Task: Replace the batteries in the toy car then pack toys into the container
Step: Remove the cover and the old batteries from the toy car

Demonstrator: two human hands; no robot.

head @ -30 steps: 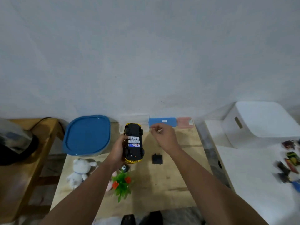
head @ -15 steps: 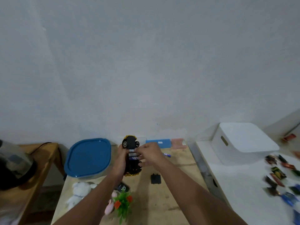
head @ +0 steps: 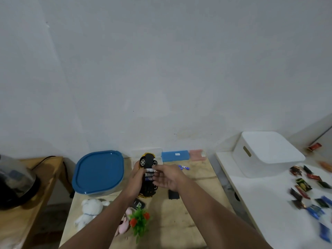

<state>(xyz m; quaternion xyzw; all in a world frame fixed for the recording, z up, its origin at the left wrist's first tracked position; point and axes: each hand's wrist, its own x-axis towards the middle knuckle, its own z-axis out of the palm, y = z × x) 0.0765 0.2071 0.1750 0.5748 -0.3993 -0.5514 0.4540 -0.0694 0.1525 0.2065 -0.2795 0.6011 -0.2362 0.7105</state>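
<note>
The left hand (head: 133,178) is gripping the yellow toy car (head: 148,174) upside down above the middle of the wooden table (head: 188,212), its battery bay showing. The right hand (head: 166,177) is reaching to the batteries (head: 150,172) with fingers loosely spread, holding nothing I can see. The black battery cover (head: 173,194) is lying just right. The blue-lidded container (head: 98,173) is sitting at the far left corner.
</note>
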